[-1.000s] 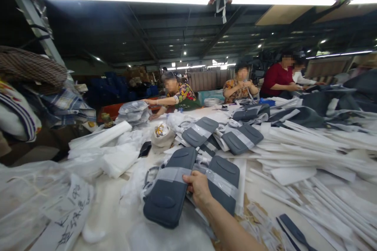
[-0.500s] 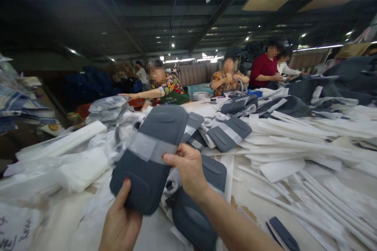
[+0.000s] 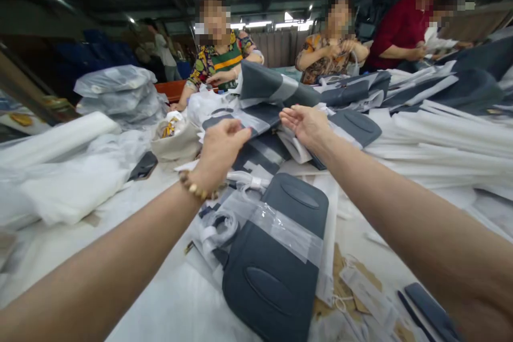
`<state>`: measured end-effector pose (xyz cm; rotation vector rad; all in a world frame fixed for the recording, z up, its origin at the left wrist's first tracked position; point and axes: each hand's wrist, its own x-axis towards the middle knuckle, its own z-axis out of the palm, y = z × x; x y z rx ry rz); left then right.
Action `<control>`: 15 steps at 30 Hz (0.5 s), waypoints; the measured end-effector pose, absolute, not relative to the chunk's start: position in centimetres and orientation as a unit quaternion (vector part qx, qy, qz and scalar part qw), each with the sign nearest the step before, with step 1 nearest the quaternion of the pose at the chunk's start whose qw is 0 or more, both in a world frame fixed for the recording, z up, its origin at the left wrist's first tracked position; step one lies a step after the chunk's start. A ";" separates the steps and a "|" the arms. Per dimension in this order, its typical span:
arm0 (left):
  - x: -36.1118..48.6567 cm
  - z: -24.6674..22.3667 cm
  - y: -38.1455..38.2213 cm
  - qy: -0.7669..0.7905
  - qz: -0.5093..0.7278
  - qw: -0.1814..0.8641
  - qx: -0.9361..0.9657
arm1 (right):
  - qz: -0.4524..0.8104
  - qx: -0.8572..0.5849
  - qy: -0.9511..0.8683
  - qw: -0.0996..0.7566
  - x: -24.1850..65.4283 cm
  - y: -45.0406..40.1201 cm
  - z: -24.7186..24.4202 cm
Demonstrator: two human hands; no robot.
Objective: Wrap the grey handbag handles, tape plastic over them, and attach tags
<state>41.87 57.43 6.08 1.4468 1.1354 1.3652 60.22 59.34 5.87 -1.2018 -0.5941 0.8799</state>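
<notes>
My left hand [image 3: 225, 150], with a beaded bracelet on its wrist, is at the near edge of a flat dark grey piece [image 3: 266, 112] with a clear plastic band; its thumb is stretched out and it grips nothing visible. To its right, my right hand [image 3: 302, 124] has its palm turned inward and fingers extended, holding nothing. Beyond both hands, a curved dark grey piece [image 3: 260, 83] with a clear band rests on the pile. Closer to me lies another rounded dark grey piece [image 3: 276, 283], with embossed ovals, a clear band and a coiled wrapped strap [image 3: 224, 227] beside it.
White foam sheets [image 3: 452, 144] are heaped on the right. On the left are a white roll [image 3: 60, 136], stacked plastic-wrapped bundles [image 3: 116, 88], a cream pouch [image 3: 172, 144] and a dark phone-like object [image 3: 143, 166]. Several co-workers stand across the table.
The banded dark grey piece that both hands held has left them. My hands have moved forward to the pile and come apart. The view has tilted down.
</notes>
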 end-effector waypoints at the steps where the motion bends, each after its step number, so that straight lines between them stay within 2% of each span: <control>1: 40.2 5.2 55.2 0.490 0.510 0.369 0.603 | 0.381 -0.556 -0.285 0.681 60.9 57.2 5.2; 3: 36.8 3.1 50.3 0.599 0.463 0.357 0.547 | 0.336 -0.616 -0.296 0.647 62.2 52.3 3.4; 6: 33.9 -0.7 43.4 0.701 0.428 0.446 0.356 | 0.316 -0.697 -0.273 0.583 63.6 46.2 -0.2; 10: 35.2 -3.3 39.0 0.691 0.412 0.550 0.227 | 0.403 -0.717 -0.250 0.511 63.2 44.0 -3.3; 15: 36.9 -2.8 39.2 0.605 0.408 0.657 0.188 | 0.462 -0.689 -0.254 0.496 62.0 45.1 -1.5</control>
